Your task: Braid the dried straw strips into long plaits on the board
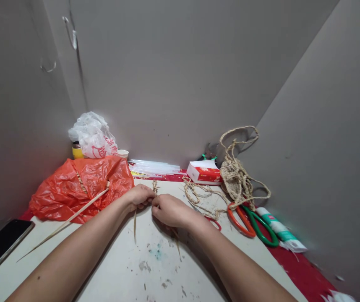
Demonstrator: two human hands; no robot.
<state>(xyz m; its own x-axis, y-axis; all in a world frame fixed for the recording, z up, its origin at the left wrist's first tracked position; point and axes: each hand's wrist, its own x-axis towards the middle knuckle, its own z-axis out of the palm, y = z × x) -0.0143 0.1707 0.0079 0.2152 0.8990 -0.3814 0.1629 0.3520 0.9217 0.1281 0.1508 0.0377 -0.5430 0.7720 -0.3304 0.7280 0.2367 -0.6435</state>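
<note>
Side by side over the white board, my left hand [140, 196] and my right hand [169, 209] are closed in a pinch on a thin straw braid [155, 186]. The braid's knotted end sticks out beyond my fingers, away from me. One loose straw strand [135, 226] hangs below my left hand, and another strand [178, 245] trails under my right wrist. What lies between my fingertips is mostly hidden. To the right of my right hand, a long thin braided straw cord [195, 197] loops across the board.
Left are an orange plastic bag [82, 184], a long pale straw [69, 219] and a phone [2, 245]. Clear sticks [155, 167] and a red-white box [203, 172] line the back. Right are a braided bundle [236, 178], orange-handled scissors [241, 220], green-handled scissors [263, 226] and a roll [280, 230].
</note>
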